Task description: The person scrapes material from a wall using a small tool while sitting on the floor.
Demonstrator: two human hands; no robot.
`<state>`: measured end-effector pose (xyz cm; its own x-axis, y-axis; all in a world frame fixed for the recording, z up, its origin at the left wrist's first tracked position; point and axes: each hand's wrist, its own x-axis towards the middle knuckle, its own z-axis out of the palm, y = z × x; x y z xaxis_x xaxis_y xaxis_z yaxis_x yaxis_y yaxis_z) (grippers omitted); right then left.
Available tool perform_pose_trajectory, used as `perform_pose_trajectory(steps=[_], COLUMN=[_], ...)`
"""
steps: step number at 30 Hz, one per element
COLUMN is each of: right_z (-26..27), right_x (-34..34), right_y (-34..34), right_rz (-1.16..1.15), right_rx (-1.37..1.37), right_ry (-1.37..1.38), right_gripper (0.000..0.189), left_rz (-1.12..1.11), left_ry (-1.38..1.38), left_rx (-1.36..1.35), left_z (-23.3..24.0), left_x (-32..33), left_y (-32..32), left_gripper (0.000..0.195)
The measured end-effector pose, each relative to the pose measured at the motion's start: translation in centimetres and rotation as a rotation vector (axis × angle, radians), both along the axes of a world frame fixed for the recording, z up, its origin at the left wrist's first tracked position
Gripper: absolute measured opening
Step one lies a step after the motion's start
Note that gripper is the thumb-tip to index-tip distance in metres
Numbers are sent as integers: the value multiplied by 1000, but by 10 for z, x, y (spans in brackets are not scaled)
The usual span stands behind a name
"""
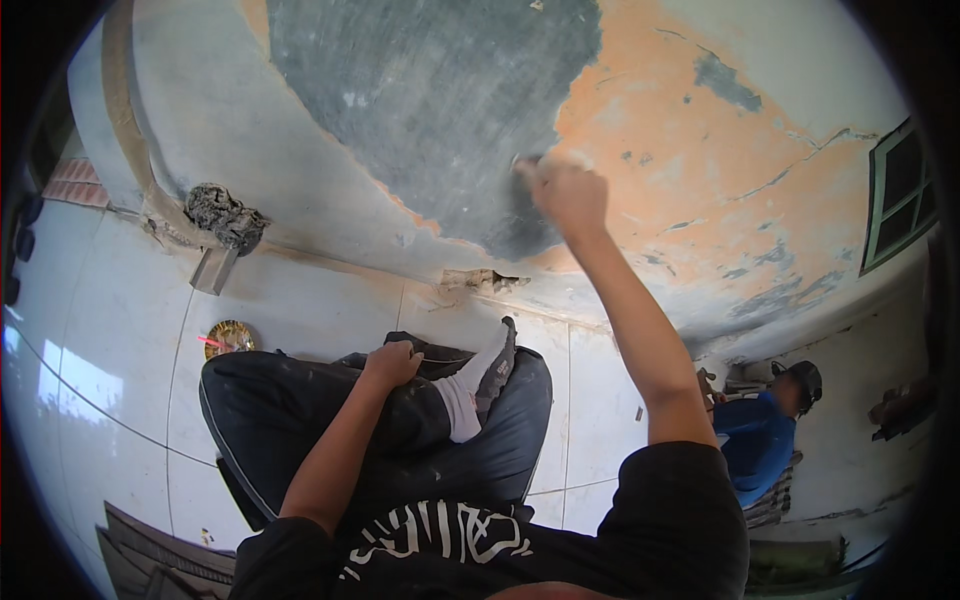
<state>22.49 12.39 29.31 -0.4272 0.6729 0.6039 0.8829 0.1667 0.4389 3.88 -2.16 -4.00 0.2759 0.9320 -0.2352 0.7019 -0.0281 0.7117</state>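
Note:
My right hand [568, 191] is raised against the wall, at the right edge of a grey patch [435, 112] where the paint is gone. Its fingers are curled around a small dark object [529, 161] too blurred to name, touching the patch. Peeled orange paint [660, 157] lies to the right of the hand. My left hand [393, 363] rests closed on my dark trousers, near my crossed legs; whether it holds anything cannot be told. A foot in a grey and white sock [480, 382] shows between my knees.
Below the wall, a broken hole [484, 280] opens at the floor line. A grey rough lump [225, 217] and metal channel [214, 270] sit left. A round golden dish [229, 339] stands by my knee. A person in blue [757, 442] sits at right, near a green-framed window [900, 195].

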Motion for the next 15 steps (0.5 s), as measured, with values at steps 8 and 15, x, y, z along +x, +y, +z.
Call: perform_pose_trajectory(steps=[8,15], right_z=[-25,-27], right_x=[12,-16], right_y=[-1,-9], right_rz=[68,-85], right_rx=[-17,-159], right_ry=[-64,105], right_gripper=[53,47], left_rz=[-24,-2], left_ry=[5,3], left_rx=[-7,-2], left_z=[3,-7], left_x=[6,-1], left_y=[-1,2], left_gripper=[37,37])
